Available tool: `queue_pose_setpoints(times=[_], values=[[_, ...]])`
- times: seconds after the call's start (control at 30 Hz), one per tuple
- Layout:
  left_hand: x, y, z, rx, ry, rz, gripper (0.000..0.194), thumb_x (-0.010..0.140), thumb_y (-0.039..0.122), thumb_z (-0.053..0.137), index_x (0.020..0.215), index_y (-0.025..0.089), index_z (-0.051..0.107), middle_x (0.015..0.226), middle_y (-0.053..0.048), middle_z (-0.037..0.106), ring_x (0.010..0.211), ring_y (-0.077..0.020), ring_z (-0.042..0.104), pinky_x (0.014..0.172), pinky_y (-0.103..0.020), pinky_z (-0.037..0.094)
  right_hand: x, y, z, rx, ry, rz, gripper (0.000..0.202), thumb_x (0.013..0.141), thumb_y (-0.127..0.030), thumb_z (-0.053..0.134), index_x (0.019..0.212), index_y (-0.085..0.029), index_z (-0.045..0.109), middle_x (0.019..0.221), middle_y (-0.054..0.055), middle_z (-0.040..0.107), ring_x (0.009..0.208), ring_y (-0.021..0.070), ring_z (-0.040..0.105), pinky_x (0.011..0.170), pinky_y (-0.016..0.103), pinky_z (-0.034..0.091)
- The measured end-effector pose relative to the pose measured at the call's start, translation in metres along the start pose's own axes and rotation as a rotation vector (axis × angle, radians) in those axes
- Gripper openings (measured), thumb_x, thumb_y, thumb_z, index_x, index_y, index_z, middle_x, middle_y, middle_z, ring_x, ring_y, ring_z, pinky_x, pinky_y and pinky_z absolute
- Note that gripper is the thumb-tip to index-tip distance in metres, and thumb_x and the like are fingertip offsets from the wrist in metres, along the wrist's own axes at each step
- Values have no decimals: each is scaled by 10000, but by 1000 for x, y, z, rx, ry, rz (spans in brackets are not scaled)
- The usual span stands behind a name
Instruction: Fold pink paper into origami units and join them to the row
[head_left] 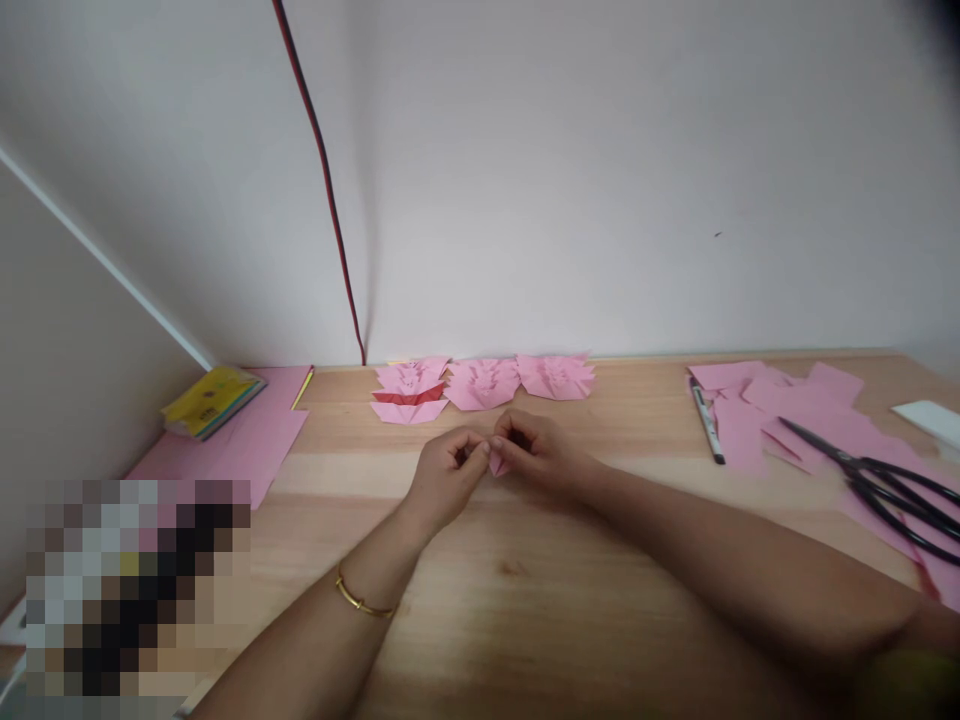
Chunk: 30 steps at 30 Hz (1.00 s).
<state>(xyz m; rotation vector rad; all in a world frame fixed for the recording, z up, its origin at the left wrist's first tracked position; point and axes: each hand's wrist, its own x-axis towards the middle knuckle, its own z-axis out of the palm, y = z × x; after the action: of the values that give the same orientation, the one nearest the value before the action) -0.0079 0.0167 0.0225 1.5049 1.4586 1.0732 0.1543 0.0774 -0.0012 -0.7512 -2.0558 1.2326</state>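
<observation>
Where both hands' fingers [480,447] pinch pink paper [498,463], bare table [525,590] around

A small pink paper piece [498,462] sits pinched between the left hand [447,478] and right hand [541,452], mostly hidden by the fingertips, its folds too small to make out. A pixelated block [139,590] masks the table's lower-left corner (nothing beneath it can be read). The black scissors [885,485] are blurred and cut off at the right edge, as are the loose pink sheets [780,405] beneath them. The white object [930,420] at far right is cropped and unidentifiable. The print on the yellow booklet [212,398] is illegible.
</observation>
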Motion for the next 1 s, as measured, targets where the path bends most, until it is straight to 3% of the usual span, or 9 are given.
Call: queue_pose_setpoints(times=[1.0], values=[[-1,-4,1,44,5,22,220,813,294,516,667,152,599,640,0,580,602,-107,478,581,-220,368,0,0,1,-21,-5,-5,213,902,-359,493,774,-189,495,688,13,641,640,129,578,595,243,435]])
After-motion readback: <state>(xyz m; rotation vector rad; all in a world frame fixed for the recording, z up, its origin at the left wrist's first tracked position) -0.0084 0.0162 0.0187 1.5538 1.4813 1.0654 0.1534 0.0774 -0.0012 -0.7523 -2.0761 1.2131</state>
